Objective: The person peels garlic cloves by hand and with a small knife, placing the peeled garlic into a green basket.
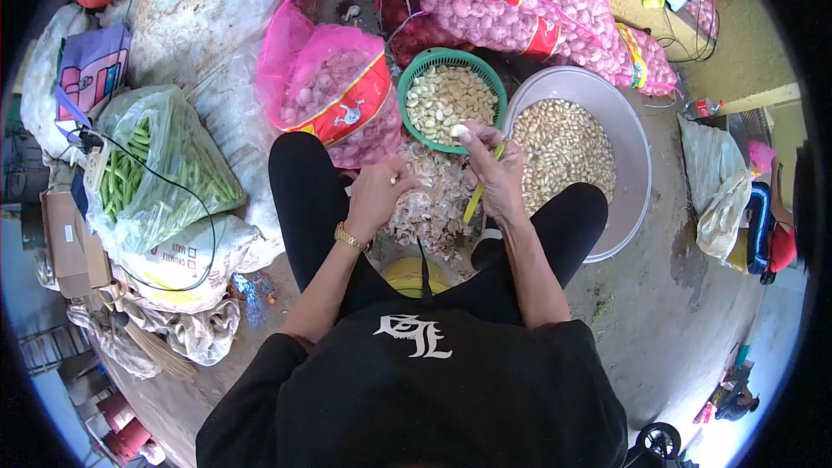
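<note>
My left hand [374,195], with a gold watch at its wrist, is closed over the pile of garlic skins [433,199]; a small pale piece shows at its fingertips. My right hand [498,169] grips a yellow-handled knife [474,203] and pinches a white peeled clove [458,131] at the near rim of the green basket [500,85]. Peeled cloves [446,95] lie in that basket. Right of it, a large pale basin [637,156] holds many unpeeled cloves [563,152].
An open pink mesh sack of garlic [321,87] stands at the left of the basket. More garlic sacks [537,13] are stacked behind. A clear bag of green beans [165,169] lies at the left. My knees flank the skin pile.
</note>
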`<state>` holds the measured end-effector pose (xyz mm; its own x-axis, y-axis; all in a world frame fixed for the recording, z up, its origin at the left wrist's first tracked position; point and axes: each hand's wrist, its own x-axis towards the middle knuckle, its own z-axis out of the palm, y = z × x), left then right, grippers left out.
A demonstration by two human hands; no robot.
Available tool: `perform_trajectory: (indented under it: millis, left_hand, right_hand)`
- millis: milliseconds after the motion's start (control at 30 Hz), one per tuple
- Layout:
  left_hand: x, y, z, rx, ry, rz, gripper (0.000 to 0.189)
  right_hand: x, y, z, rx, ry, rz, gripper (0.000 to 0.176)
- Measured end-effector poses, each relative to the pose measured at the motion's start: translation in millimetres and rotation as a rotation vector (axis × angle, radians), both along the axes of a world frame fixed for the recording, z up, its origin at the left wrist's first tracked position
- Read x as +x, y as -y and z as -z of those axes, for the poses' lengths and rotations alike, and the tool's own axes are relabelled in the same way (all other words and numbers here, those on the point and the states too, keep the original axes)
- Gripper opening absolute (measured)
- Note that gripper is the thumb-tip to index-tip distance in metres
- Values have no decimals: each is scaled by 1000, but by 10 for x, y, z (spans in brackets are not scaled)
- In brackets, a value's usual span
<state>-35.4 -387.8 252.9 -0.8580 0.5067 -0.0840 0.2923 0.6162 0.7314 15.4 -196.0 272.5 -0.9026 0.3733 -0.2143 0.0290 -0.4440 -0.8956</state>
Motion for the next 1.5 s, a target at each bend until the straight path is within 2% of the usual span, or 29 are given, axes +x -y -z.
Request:
perform_trajectory:
  millis: [33, 100, 167, 267, 333, 467, 533, 567, 633, 733, 800, 900, 933, 1000, 1033, 1067, 1133, 1167, 1233, 1333, 1467, 1500]
  left_hand:
    - [19, -5, -27, -173, 54, 14, 26]
    - [55, 53, 286, -121, -8, 50, 25]
    - [49, 88, 408, -67, -74, 90, 25]
    - [27, 89, 323, -121, -26, 142, 24]
    - [-12, 39, 66, -294, 189, 141, 25]
    - [-21, 85, 259, -230, 127, 110, 29]
    - [-10, 40, 285, 299, -9, 54, 32]
    - [-3, 32, 294, 299, -8, 53, 32]
    - [6, -60, 29, 693, 543, -135, 37]
    - [-6, -185, -78, 785, 508, -50, 36]
    - [18, -256, -59, 799, 504, -89, 31]
    - [38, -307, -29, 840, 499, -136, 22]
    - [37, -308, -30, 870, 490, -151, 20]
    - [12, -249, -83, 827, 504, -104, 21]
    - [-3, -215, -104, 785, 519, -54, 23]
    - [-21, -189, -97, 784, 520, -55, 23]
    - [-70, -146, -84, 715, 526, 69, 27]
    - [-94, -125, -96, 714, 526, 71, 27]
    - [-132, -96, -163, 482, 528, 149, 30]
    - [-161, -112, -273, 393, 418, 239, 30]
    - [-205, -123, -252, 356, 423, 314, 29]
    - [-206, -145, -226, 384, 352, 349, 28]
  right_hand:
    - [2, 7, 0, -6, 8, -6, 25]
    - [13, -10, 5, -33, 9, -22, 26]
    - [10, -22, -2, -59, 5, -34, 26]
    - [11, -18, -10, -115, 23, -72, 24]
    - [23, -9, 14, -152, 49, -127, 24]
    - [28, 5, 3, -233, 78, -153, 21]
    - [37, -18, 45, -416, 85, -258, 20]
    - [38, -10, 50, -416, 86, -260, 20]
    - [43, 19, 58, -587, 143, -303, 18]
    - [44, 92, 160, -654, 142, -346, 18]
    - [35, 142, 160, -667, 132, -375, 20]
    - [53, 152, 101, -454, 159, -328, 21]
    - [41, 153, 84, -455, 160, -329, 21]
    - [5, 164, 33, 377, -47, -120, 24]
    - [-3, 103, 24, 612, -143, -116, 29]
    - [-19, 45, -12, 611, -142, -116, 29]
    - [-43, -45, -86, 891, -326, -335, 32]
    - [-50, -67, -67, 891, -326, -333, 32]
    - [-69, -91, -23, 900, -388, -397, 36]
    - [-40, -162, -74, 962, -382, -509, 39]
    - [-13, -215, -113, 1074, -345, -583, 42]
    - [-18, -227, -99, 1127, -354, -609, 41]
